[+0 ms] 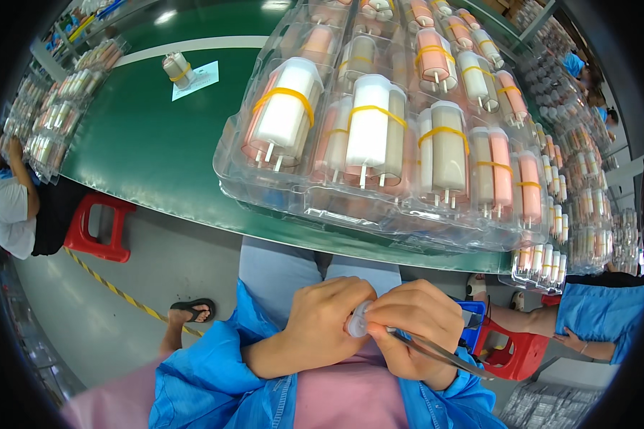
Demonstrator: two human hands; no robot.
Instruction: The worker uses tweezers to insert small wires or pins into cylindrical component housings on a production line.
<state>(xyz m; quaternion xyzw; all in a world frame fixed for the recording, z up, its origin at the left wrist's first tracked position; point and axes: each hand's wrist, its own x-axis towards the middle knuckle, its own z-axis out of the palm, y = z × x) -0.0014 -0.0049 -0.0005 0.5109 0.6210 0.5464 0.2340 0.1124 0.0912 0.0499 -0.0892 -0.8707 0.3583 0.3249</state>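
Over my lap, my left hand (322, 318) is closed around a small round piece with a pale, translucent end (358, 323). Most of that piece is hidden inside the fingers. My right hand (421, 318) meets it from the right, thumb and fingers pinched at the pale end. Metal tweezers (440, 352) lie in the right hand, their arms slanting down to the right. Beyond both hands, a stacked clear plastic tray (265, 191) holds several bundles of white, grey and pink tubes (368, 129) with yellow bands.
The tray rests on a green table (143, 139). Farther left, one banded bundle (177, 71) stands beside a pale card (202, 77). Red stools (99, 227) flank the table, with people (601, 314) seated at both sides. A blue bin (472, 325) sits by my right hand.
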